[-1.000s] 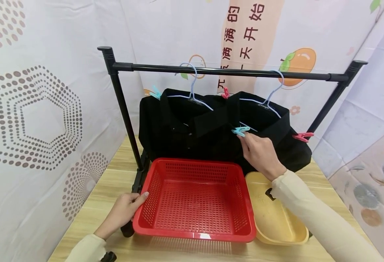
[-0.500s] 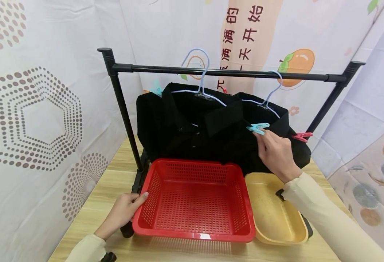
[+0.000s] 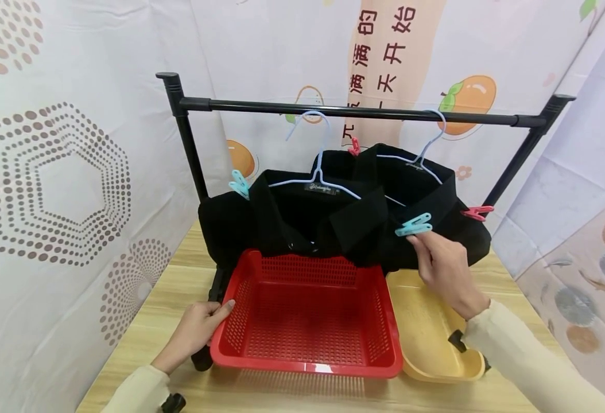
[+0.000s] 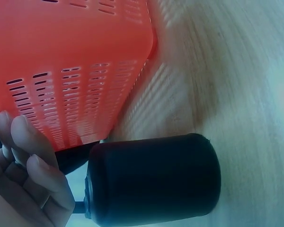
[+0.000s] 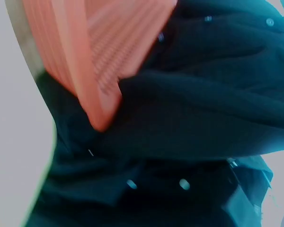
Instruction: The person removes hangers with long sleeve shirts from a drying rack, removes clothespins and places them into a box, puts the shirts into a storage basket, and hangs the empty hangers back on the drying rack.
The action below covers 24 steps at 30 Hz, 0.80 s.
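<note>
My left hand (image 3: 199,330) grips the left rim of a red plastic basket (image 3: 305,368), thumb over the edge; its curled fingers show against the slotted wall in the left wrist view. My right hand (image 3: 444,272) pinches a black shirt (image 3: 230,223) at its right-hand shoulder, beside a light blue clothespin (image 3: 415,225). Another light blue clothespin (image 3: 239,183) sits on its other shoulder. The shirt's light blue hanger (image 3: 319,166) has its hook in front of the rail, seemingly off it. The shirt hangs over the basket's back rim. The right hand is hidden in the right wrist view.
A second black shirt (image 3: 421,212) hangs on the rail (image 3: 364,113) by another hanger (image 3: 426,146), with a red clothespin (image 3: 477,212) on each shoulder. A yellow basin (image 3: 429,338) stands right of the basket. A black rack foot (image 4: 154,179) lies beside my left hand.
The front shirt's hanger hook rose above the rail, then came forward and down. My right hand moved right and lower with the shirt. My left hand stayed on the basket.
</note>
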Motion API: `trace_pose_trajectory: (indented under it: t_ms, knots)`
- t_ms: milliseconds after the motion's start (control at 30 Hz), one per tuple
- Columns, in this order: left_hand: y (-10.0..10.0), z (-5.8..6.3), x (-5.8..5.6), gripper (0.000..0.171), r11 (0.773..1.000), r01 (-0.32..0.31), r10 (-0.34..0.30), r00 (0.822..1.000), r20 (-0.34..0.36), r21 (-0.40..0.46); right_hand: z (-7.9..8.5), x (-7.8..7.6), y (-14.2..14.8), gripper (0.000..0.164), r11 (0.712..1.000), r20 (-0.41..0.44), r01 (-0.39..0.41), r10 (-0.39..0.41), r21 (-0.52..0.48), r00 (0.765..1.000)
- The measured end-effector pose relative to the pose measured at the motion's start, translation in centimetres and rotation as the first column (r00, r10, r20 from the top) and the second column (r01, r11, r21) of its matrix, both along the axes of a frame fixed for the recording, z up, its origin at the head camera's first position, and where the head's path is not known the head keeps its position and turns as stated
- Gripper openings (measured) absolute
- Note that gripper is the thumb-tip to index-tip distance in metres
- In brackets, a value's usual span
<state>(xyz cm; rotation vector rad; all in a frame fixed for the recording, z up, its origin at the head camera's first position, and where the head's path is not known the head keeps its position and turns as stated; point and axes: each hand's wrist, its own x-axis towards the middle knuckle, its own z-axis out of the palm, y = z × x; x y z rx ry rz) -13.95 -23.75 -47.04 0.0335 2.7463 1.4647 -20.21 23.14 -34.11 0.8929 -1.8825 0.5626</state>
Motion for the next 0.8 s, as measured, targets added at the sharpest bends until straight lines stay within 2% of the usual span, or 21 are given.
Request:
trace_pose_trajectory:
  t_ms: [167, 400, 500, 700, 800]
  knots:
    - [0.1, -0.2, 0.1, 0.053, 1.0, -0.012, 0.012, 1.0, 0.01, 0.008, -1.3, 1.2, 0.1, 0.044, 0.996, 0.059, -0.079, 0.082, -0.05, 0.995]
    - [0.1, 0.0, 0.0, 0.052, 1.0, -0.015, 0.015, 1.0, -0.006, 0.004, -0.5, 2.5, 0.4, 0.043, 0.979, 0.165, -0.182, 0.196, -0.095, 0.967]
    - [0.1, 0.0, 0.0, 0.052, 1.0, -0.014, 0.014, 1.0, -0.007, 0.002, 0.0, 3.0, 0.6, 0.037, 0.971, 0.194, -0.206, 0.227, -0.119, 0.954]
    - [0.1, 0.0, 0.0, 0.053, 1.0, -0.006, 0.006, 1.0, -0.01, 0.007, 0.7, 4.2, 0.3, 0.011, 0.959, 0.272, -0.215, 0.259, -0.184, 0.927]
    - [0.1, 0.1, 0.0, 0.052, 1.0, -0.014, 0.015, 1.0, -0.01, 0.01, -0.4, 4.8, 0.2, 0.017, 0.956, 0.324, -0.218, 0.274, -0.198, 0.906]
